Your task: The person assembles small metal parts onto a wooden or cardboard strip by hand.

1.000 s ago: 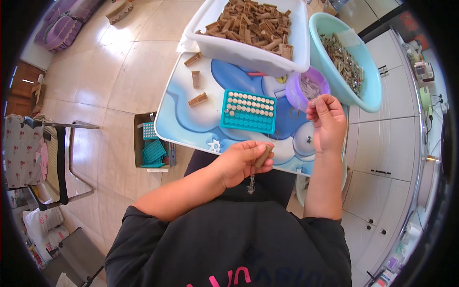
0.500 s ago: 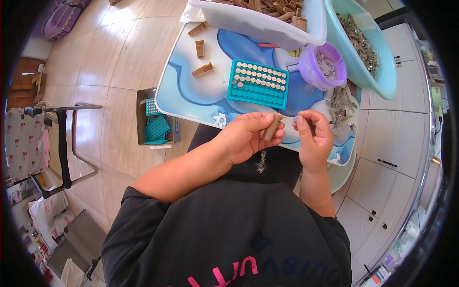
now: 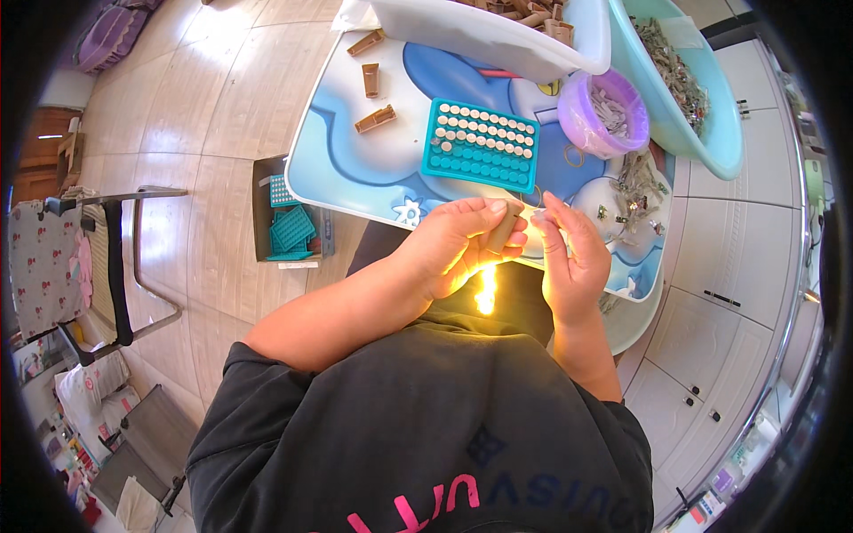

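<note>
My left hand (image 3: 455, 242) grips a brown cork-shaped holder (image 3: 504, 230) between thumb and fingers, over my lap. A bunched string of tiny lights (image 3: 486, 291) hangs below that hand, glowing bright yellow. Just right of the holder, my right hand (image 3: 573, 258) is closed in a pinch on a small pale piece too small to name. Beyond both hands lies a teal tray (image 3: 480, 184) with rows of round silvery button cells (image 3: 484, 126). Its nearer rows show bare teal slots.
Three brown holders (image 3: 370, 80) lie at the table's left. A white bin (image 3: 498, 44) of brown holders stands behind, with a purple bowl (image 3: 573, 115) and a turquoise basin (image 3: 724, 133) at right. Tangled light strings (image 3: 635, 195) lie on the right. A box (image 3: 262, 218) of teal trays sits on the floor.
The hanging light string was dark and now glows yellow. My right hand has shifted slightly left and up, closer to the brown holder, which my left hand still grips.
</note>
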Motion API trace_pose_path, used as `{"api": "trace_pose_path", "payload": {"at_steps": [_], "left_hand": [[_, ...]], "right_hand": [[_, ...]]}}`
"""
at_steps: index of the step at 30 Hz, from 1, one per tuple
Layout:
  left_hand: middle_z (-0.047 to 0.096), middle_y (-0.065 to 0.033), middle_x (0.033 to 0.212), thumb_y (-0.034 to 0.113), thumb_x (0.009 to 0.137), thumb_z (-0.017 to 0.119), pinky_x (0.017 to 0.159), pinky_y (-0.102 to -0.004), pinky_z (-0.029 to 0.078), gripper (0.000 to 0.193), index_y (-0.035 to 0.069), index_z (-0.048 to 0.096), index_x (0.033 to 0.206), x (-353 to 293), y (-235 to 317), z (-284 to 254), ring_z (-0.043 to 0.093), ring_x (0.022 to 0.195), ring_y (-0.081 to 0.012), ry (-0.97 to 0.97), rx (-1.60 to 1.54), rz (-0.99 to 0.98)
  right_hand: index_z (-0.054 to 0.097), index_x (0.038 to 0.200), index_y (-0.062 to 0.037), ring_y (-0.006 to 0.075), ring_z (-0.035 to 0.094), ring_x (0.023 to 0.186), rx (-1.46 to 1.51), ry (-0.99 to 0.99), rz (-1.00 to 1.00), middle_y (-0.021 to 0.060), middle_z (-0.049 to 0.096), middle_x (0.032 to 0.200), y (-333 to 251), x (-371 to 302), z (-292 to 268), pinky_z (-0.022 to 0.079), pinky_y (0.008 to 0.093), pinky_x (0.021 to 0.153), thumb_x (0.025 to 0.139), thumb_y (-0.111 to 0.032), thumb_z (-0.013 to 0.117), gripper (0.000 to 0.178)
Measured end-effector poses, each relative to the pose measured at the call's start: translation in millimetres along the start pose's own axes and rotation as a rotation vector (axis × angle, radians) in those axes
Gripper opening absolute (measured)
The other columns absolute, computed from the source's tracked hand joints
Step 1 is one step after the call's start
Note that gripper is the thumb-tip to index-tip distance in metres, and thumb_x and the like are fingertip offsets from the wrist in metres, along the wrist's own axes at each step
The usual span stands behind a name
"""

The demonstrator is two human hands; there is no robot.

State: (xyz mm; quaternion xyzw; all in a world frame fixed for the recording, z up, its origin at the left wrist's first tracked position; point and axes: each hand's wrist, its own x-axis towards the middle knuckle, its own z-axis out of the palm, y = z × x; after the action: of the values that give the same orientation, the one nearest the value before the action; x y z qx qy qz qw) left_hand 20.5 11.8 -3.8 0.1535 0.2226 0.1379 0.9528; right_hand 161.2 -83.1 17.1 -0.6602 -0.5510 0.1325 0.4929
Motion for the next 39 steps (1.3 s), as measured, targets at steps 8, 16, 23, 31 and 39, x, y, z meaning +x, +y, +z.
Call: {"api": "trace_pose_path", "payload": {"at_steps": [8, 16, 23, 31, 39], "left_hand": [[0.064, -0.0086, 0.091, 0.022, 0.091, 0.053, 0.081, -0.0304, 0.051, 0.027, 0.0, 0.059, 0.106, -2, 0, 7, 0.063, 0.084, -0.0167, 0.065, -0.056, -0.043], [0.064, -0.0079, 0.092, 0.022, 0.09, 0.056, 0.082, -0.0311, 0.05, 0.026, 0.001, 0.06, 0.105, 1, -1, 5, 0.062, 0.086, -0.0164, 0.021, -0.041, -0.029], [0.063, -0.0056, 0.09, 0.021, 0.089, 0.059, 0.084, -0.0312, 0.048, 0.025, 0.002, 0.06, 0.104, -1, 0, 9, 0.061, 0.086, -0.0166, 0.141, 0.07, -0.049], [0.063, -0.0082, 0.095, 0.022, 0.091, 0.054, 0.084, -0.0304, 0.049, 0.031, -0.001, 0.056, 0.112, -1, 0, 3, 0.062, 0.086, -0.0168, 0.118, 0.166, -0.108], [0.063, -0.0093, 0.097, 0.02, 0.09, 0.057, 0.083, -0.0329, 0.047, 0.029, -0.001, 0.058, 0.109, -3, 0, 2, 0.061, 0.089, -0.0188, 0.145, 0.155, -0.096]], "right_hand": [[0.063, 0.087, -0.0009, 0.0221, 0.059, 0.069, -0.092, 0.055, -0.139, 0.0105, 0.061, 0.08, 1, 2, 1, 0.047, 0.0289, 0.06, 0.075, 0.001, 0.067, 0.013], [0.064, 0.086, -0.0019, 0.0212, 0.057, 0.067, -0.109, 0.055, -0.103, 0.0095, 0.059, 0.08, 0, 1, 1, 0.045, 0.0288, 0.058, 0.074, 0.001, 0.068, 0.014], [0.061, 0.085, -0.0035, 0.026, 0.057, 0.069, -0.262, -0.029, -0.221, 0.0086, 0.059, 0.077, -4, 5, -2, 0.045, 0.0338, 0.061, 0.068, 0.001, 0.069, 0.019], [0.059, 0.083, -0.0032, 0.0279, 0.058, 0.069, -0.173, -0.107, -0.126, 0.0097, 0.061, 0.078, -2, 2, -8, 0.046, 0.0346, 0.06, 0.068, 0.001, 0.069, 0.019], [0.058, 0.08, -0.0025, 0.027, 0.059, 0.069, -0.168, -0.215, -0.111, 0.0094, 0.06, 0.076, -8, 7, -9, 0.047, 0.0336, 0.061, 0.065, 0.002, 0.071, 0.021]]}}
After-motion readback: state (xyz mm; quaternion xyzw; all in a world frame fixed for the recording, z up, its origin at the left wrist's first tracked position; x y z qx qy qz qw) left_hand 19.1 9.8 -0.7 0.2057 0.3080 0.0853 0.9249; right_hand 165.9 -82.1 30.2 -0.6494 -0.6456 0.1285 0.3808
